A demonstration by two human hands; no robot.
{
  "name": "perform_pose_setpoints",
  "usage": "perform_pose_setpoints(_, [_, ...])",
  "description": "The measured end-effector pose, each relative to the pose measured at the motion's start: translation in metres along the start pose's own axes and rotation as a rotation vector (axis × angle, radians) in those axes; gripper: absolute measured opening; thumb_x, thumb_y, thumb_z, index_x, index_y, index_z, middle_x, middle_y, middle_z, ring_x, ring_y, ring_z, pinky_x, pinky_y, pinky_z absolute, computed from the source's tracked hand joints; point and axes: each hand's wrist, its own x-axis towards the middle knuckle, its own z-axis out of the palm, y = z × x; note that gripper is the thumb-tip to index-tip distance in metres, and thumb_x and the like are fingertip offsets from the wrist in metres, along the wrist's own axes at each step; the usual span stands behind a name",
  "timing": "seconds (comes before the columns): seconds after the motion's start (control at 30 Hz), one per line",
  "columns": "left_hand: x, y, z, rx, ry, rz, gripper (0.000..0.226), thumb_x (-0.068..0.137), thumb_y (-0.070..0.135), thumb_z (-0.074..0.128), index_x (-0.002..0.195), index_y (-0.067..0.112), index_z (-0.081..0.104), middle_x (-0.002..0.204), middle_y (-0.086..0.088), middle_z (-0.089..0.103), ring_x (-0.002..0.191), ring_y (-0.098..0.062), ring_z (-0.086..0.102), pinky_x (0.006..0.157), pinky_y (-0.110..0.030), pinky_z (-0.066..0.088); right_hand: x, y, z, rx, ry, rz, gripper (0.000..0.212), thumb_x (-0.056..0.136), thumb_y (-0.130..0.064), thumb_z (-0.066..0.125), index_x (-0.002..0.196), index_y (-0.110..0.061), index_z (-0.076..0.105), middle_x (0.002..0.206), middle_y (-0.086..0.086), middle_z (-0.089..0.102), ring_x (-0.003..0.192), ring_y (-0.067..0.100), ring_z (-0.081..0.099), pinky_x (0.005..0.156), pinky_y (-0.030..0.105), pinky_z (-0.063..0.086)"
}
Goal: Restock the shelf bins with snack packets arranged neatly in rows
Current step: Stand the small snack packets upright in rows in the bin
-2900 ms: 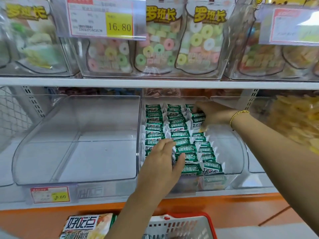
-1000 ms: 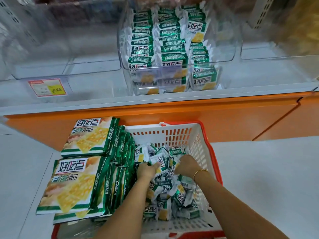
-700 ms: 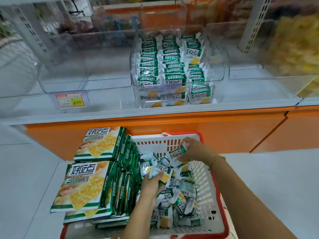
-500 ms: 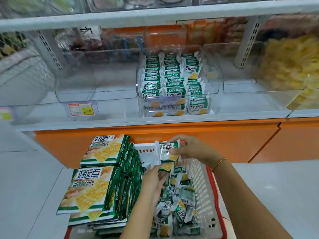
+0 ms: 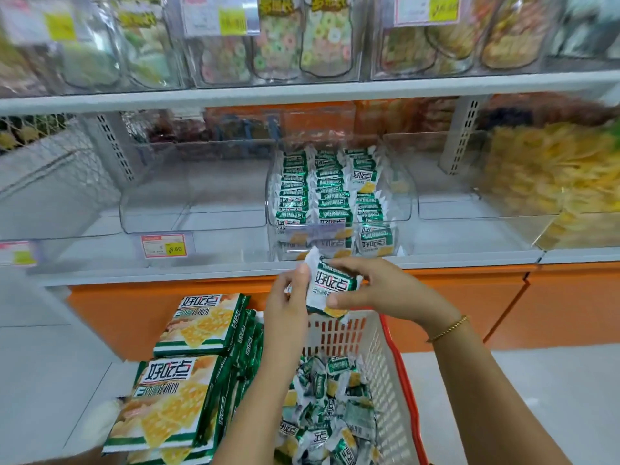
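Both hands hold a small stack of green-and-white snack packets [image 5: 330,285] in the air, just below the shelf's front edge. My left hand [image 5: 290,297] pinches the stack's left side and my right hand [image 5: 375,290] grips its right side. Above them, a clear shelf bin [image 5: 401,193] holds three rows of the same packets [image 5: 330,196]. Under my arms, a red and white basket [image 5: 385,364] holds several loose packets [image 5: 328,407].
Large green bags of the same snack [image 5: 198,322] are stacked at the basket's left. An empty clear bin [image 5: 191,199] with a price tag [image 5: 164,246] stands left of the filled one. Yellow snacks [image 5: 550,172] fill the bin at the right. An upper shelf holds candy bags.
Both hands have risen out of the basket with packets and come together on them near the shelf edge. The view has tilted up toward the shelves.
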Motion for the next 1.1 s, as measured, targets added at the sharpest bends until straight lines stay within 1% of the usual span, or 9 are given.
perform_pose_setpoints(0.07, [0.012,0.022,0.006,-0.018,0.003,0.091,0.05,0.078,0.07,0.035,0.087,0.028,0.062,0.077,0.022,0.065,0.072,0.006,0.057,0.065,-0.009,0.042,0.001,-0.011,-0.011,-0.028,0.029,-0.031,0.049,0.076,-0.037,0.077,0.119,-0.035,0.056,0.104,-0.023,0.061,0.093,-0.009,0.057,0.077,0.009,0.044])
perform_pose_setpoints(0.23, [0.057,0.065,0.026,0.045,-0.164,0.255,0.061,0.086,0.072,0.023,0.104,0.028,0.062,0.096,0.01,0.067,0.093,-0.003,0.063,0.073,-0.024,0.052,0.009,-0.026,-0.063,0.012,0.22,-0.017,0.042,0.072,-0.041,0.078,0.103,-0.025,0.055,0.085,-0.014,0.064,0.075,0.004,0.058,0.067,0.023,0.046])
perform_pose_setpoints(0.33, [0.094,0.066,0.035,0.561,-0.159,0.521,0.044,0.094,0.051,0.038,0.125,0.023,0.052,0.123,0.005,0.057,0.117,-0.01,0.051,0.091,-0.024,0.042,0.033,-0.029,-0.105,-0.225,0.48,0.051,0.054,0.068,-0.046,0.079,0.108,-0.021,0.054,0.092,-0.008,0.065,0.079,0.008,0.059,0.06,0.024,0.043])
perform_pose_setpoints(0.47, [0.13,0.045,0.042,1.01,-0.318,0.573,0.056,0.098,0.04,0.04,0.147,0.014,0.028,0.153,-0.005,0.029,0.142,-0.019,0.019,0.117,-0.034,0.014,0.09,-0.031,-0.15,-0.754,0.442,0.209,0.064,0.067,-0.038,0.082,0.118,-0.009,0.056,0.111,0.006,0.063,0.096,0.023,0.058,0.072,0.03,0.047])
perform_pose_setpoints(0.6, [0.142,0.026,0.039,1.068,-0.31,0.638,0.061,0.098,0.052,0.023,0.149,0.019,0.023,0.156,0.002,0.024,0.145,-0.013,0.009,0.116,-0.027,0.006,0.141,-0.029,-0.167,-0.982,0.307,0.35,0.046,0.064,-0.031,0.084,0.095,-0.006,0.062,0.101,0.012,0.064,0.083,0.023,0.058,0.069,0.032,0.05])
perform_pose_setpoints(0.7, [0.146,0.019,0.039,1.065,-0.268,0.668,0.063,0.096,0.056,0.02,0.149,0.022,0.024,0.155,0.004,0.025,0.145,-0.011,0.01,0.111,-0.022,0.003,0.173,-0.018,-0.17,-1.085,0.047,0.404,0.083,0.067,-0.037,0.084,0.134,-0.004,0.048,0.136,0.013,0.051,0.118,0.029,0.052,0.097,0.035,0.046])
perform_pose_setpoints(0.8, [0.15,0.016,0.041,1.054,-0.251,0.673,0.063,0.096,0.056,0.02,0.149,0.022,0.024,0.156,0.005,0.025,0.145,-0.01,0.01,0.109,-0.019,0.006,0.188,-0.004,-0.168,-1.106,-0.12,0.421,0.089,0.071,-0.041,0.079,0.145,-0.013,0.037,0.149,0.007,0.039,0.132,0.028,0.041,0.106,0.036,0.037])
perform_pose_setpoints(1.0, [0.151,0.011,0.041,1.043,-0.217,0.694,0.062,0.097,0.055,0.022,0.149,0.021,0.026,0.155,0.005,0.026,0.145,-0.009,0.013,0.108,-0.019,0.013,0.181,0.014,-0.163,-1.069,0.241,0.239,0.057,0.066,-0.027,0.085,0.115,-0.012,0.06,0.117,0.01,0.063,0.1,0.027,0.058,0.083,0.035,0.05])
perform_pose_setpoints(1.1, [0.15,0.014,0.04,1.016,-0.209,0.689,0.06,0.097,0.053,0.027,0.147,0.02,0.03,0.153,0.004,0.031,0.144,-0.01,0.017,0.11,-0.023,0.022,0.171,0.017,-0.151,-1.042,0.3,0.221,0.045,0.067,-0.015,0.083,0.101,-0.01,0.053,0.102,0.013,0.061,0.083,0.025,0.05,0.068,0.029,0.042])
